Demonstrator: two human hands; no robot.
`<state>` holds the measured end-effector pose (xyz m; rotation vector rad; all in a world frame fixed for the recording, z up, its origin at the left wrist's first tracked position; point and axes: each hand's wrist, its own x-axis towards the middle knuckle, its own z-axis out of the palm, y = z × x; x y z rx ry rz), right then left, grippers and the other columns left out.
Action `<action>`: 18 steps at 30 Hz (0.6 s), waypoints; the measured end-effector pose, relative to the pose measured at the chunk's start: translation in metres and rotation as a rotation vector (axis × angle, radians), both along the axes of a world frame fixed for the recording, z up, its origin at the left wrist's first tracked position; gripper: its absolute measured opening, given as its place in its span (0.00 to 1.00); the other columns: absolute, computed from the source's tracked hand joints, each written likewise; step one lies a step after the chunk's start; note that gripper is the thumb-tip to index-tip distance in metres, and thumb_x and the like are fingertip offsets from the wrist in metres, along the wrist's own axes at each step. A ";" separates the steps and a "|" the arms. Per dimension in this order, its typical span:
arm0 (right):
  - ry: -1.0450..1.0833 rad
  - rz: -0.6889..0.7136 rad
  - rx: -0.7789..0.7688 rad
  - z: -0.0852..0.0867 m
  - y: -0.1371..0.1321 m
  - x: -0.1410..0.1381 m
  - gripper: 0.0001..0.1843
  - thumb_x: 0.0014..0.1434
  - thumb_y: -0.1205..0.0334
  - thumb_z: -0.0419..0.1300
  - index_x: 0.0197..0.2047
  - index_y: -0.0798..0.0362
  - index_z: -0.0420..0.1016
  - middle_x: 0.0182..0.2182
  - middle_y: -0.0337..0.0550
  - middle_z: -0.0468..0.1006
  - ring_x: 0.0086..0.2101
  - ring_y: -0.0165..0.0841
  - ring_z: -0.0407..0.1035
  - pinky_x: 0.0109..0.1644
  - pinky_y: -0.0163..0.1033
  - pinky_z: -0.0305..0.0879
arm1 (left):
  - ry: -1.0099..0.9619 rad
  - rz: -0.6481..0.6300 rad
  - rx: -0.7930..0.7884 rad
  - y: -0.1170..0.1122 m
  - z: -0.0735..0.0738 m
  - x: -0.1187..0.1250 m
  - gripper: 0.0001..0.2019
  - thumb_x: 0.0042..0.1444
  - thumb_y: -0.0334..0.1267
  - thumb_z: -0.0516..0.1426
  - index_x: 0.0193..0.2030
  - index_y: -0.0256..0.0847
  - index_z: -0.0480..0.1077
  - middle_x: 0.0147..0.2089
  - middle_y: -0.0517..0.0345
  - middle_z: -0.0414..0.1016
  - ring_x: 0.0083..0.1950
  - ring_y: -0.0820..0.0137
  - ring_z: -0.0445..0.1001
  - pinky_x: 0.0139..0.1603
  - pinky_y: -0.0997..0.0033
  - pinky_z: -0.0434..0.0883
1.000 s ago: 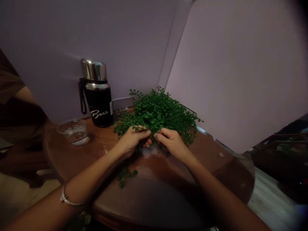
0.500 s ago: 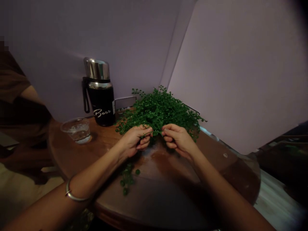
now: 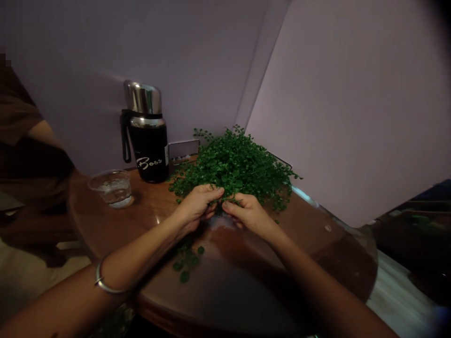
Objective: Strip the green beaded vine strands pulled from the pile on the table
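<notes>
A pile of small-leaved green sprigs (image 3: 236, 164) lies at the back of a round brown wooden table (image 3: 246, 277). My left hand (image 3: 195, 206) and my right hand (image 3: 246, 213) meet at the pile's near edge. Each hand's fingers are pinched together on thin green stems. The fingertips of both hands nearly touch. A few loose green leaves (image 3: 185, 263) lie on the table under my left forearm, which wears a silver bangle (image 3: 102, 284).
A black flask with a steel lid (image 3: 146, 134) stands at the back left, a glass of water (image 3: 112, 188) left of it. A small grey box (image 3: 183, 151) sits behind the sprigs. Another person in a brown sleeve (image 3: 21, 141) sits at the left. Walls close the corner.
My hands drew slightly apart with a stem stretched between them half a second ago, then came back together at the pile's edge. The head view shifted a little.
</notes>
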<state>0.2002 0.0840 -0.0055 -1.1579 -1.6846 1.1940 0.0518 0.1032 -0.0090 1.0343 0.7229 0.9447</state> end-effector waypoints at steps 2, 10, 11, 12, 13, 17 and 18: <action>0.021 0.110 -0.119 0.003 -0.005 0.000 0.15 0.50 0.54 0.58 0.23 0.56 0.61 0.15 0.30 0.58 0.15 0.20 0.51 0.15 0.27 0.47 | -0.014 0.045 -0.021 0.003 0.001 -0.002 0.15 0.51 0.37 0.56 0.20 0.39 0.54 0.10 0.70 0.50 0.10 0.84 0.44 0.10 0.83 0.43; 0.216 0.058 -0.281 0.018 -0.007 0.005 0.05 0.47 0.65 0.58 0.28 0.56 0.65 0.21 0.34 0.65 0.15 0.17 0.49 0.15 0.25 0.37 | -0.089 0.114 0.018 0.016 0.001 -0.009 0.14 0.56 0.37 0.51 0.21 0.37 0.58 0.09 0.69 0.50 0.08 0.82 0.46 0.11 0.82 0.43; 0.275 -0.003 -0.279 0.019 -0.003 0.008 0.06 0.46 0.66 0.58 0.29 0.56 0.65 0.22 0.34 0.65 0.16 0.17 0.48 0.16 0.25 0.35 | -0.107 0.080 0.028 0.016 0.001 -0.009 0.14 0.56 0.38 0.50 0.21 0.37 0.58 0.09 0.69 0.50 0.08 0.82 0.46 0.11 0.82 0.43; 0.307 -0.039 -0.267 0.019 0.000 0.010 0.07 0.45 0.66 0.59 0.30 0.56 0.66 0.23 0.34 0.65 0.16 0.17 0.47 0.16 0.25 0.34 | -0.129 0.064 0.037 0.016 0.002 -0.010 0.14 0.57 0.38 0.50 0.22 0.37 0.59 0.09 0.69 0.51 0.08 0.81 0.47 0.11 0.81 0.44; 0.302 -0.056 -0.255 0.018 0.001 0.012 0.08 0.46 0.65 0.60 0.31 0.56 0.66 0.23 0.34 0.65 0.16 0.17 0.47 0.16 0.26 0.34 | -0.151 0.060 0.041 0.017 0.002 -0.012 0.14 0.58 0.38 0.49 0.22 0.37 0.59 0.09 0.69 0.51 0.08 0.81 0.47 0.11 0.80 0.44; -0.025 0.019 -0.116 0.010 -0.007 0.000 0.09 0.51 0.58 0.58 0.28 0.57 0.68 0.20 0.33 0.63 0.17 0.19 0.50 0.18 0.28 0.43 | -0.214 0.097 0.058 0.021 0.009 -0.022 0.15 0.59 0.39 0.47 0.22 0.37 0.59 0.09 0.68 0.51 0.08 0.80 0.49 0.12 0.80 0.46; -0.131 0.072 -0.040 0.007 -0.012 -0.006 0.09 0.52 0.58 0.57 0.28 0.57 0.69 0.20 0.34 0.63 0.18 0.21 0.53 0.20 0.28 0.47 | -0.222 0.109 0.074 0.022 0.011 -0.024 0.16 0.59 0.39 0.46 0.22 0.37 0.59 0.10 0.68 0.51 0.08 0.80 0.49 0.12 0.80 0.46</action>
